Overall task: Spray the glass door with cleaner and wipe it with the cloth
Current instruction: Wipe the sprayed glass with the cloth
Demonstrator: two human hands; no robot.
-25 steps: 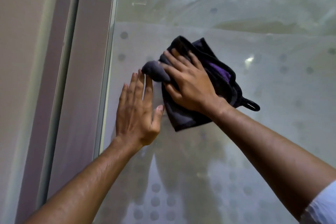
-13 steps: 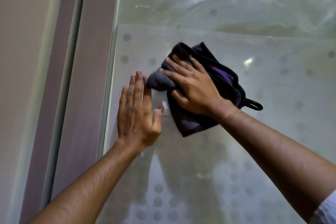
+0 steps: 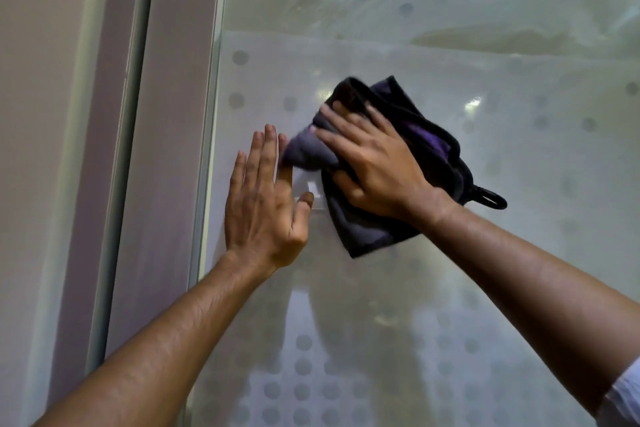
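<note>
I see the left hand flat on the glass door, left of the frame's centre. Its fingers are straight and relaxed, near the glass's left edge and the door frame. At the centre, the right hand presses the dark cloth on the glass with fingers spread, not clenched. One cloth fold lies just beside the left fingers. Wide glass extends rightward and upward.

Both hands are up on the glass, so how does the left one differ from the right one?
The left hand lies flat on the bare glass door; the right hand presses the dark cloth against it. The left hand's fingers are close together and point up; the right hand's are spread and angle up-left. Both turn their palms toward the glass.
</note>
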